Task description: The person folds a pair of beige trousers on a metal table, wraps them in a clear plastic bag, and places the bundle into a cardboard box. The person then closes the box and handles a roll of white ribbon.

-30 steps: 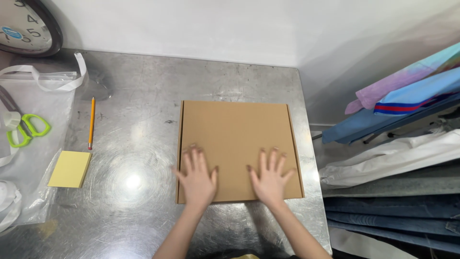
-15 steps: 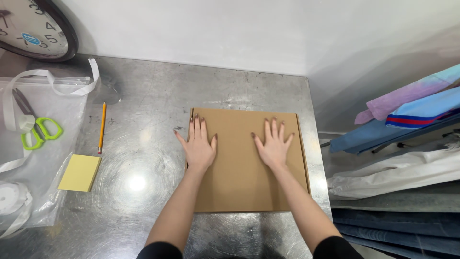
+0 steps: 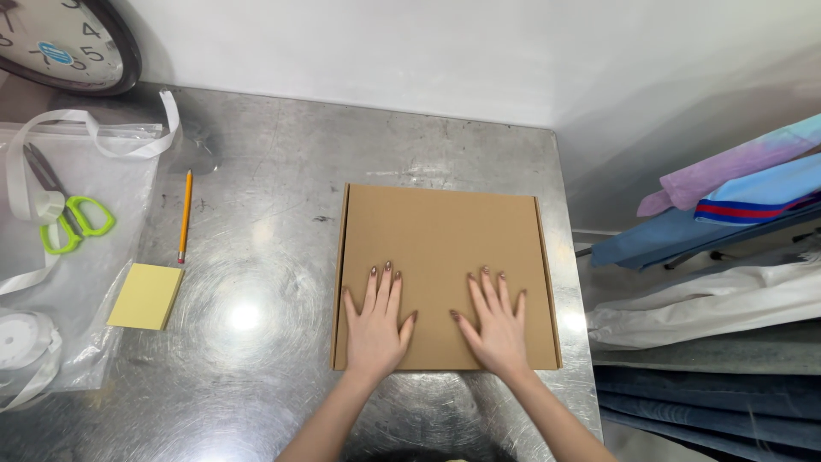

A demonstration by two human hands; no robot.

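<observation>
Steel table [image 3: 282, 402] bearing a flat, closed brown cardboard box [image 3: 445, 231] right of centre. Left hand [image 3: 376, 325] and right hand [image 3: 494, 329] lie palm-down on the box's near half, fingers spread, gripping nothing; lid unopened. Left of the box: pencil [image 3: 184, 214], yellow sticky pad [image 3: 145, 296], green scissors [image 3: 73, 224].

Box [image 3: 445, 248] on table [image 3: 282, 359]; pencil [image 3: 185, 214], notepad [image 3: 145, 296] well left.

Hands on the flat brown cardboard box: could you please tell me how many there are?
2. The left hand lies flat on the flat brown cardboard box near its front left; the right hand lies flat near its front right.
</observation>
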